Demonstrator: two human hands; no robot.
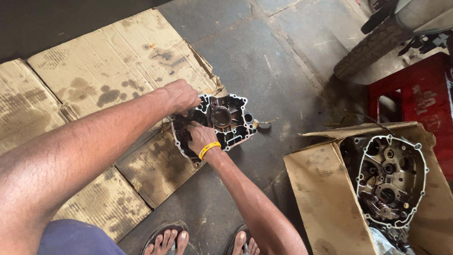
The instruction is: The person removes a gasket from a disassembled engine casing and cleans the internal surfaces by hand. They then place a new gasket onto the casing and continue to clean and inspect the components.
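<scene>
Hands on greasy grey metal engine crankcase half [222,123], lying on oil-stained flattened cardboard [108,71].
Left hand [181,96] curled on its top edge; right hand [200,135] pressing inside, grip unclear.

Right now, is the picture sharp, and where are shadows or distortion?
Head view: even, soft light, no glare; the engine case under the left hand and right hand is fairly sharp, its cavities dark; the near left forearm looks enlarged by the wide lens; the top left corner is in deep shadow.
</scene>
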